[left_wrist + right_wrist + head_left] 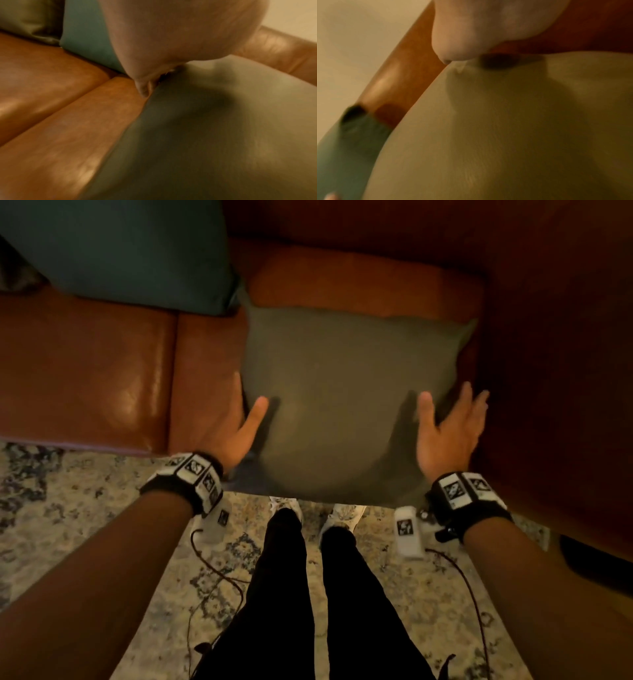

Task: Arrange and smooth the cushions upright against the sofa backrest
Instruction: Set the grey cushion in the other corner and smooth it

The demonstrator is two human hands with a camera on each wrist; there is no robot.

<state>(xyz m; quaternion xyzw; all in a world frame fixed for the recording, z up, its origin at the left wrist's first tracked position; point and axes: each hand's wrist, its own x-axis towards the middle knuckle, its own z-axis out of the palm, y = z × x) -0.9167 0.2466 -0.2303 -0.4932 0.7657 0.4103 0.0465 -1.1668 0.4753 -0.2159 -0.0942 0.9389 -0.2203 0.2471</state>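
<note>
An olive-green cushion (342, 392) stands tilted on the right end of the brown leather sofa seat (85, 364), its lower edge hanging past the seat front. My left hand (246, 405) lies along its left side, thumb on the front face and fingers straight beside the edge. On the cushion's right side my right hand (448, 412) presses with thumb on the face and fingers spread. The wrist views show each palm (171, 33) (488, 27) against the olive cushion (223, 135) (505, 135). A teal cushion (120, 251) leans against the backrest (359, 282) to the left.
The sofa's right arm (548, 337) rises close beside my right hand. Another olive cushion (25, 17) sits left of the teal cushion (85, 40). A patterned rug (68, 525) covers the floor, where my legs (291, 594) stand against the seat front with cables trailing.
</note>
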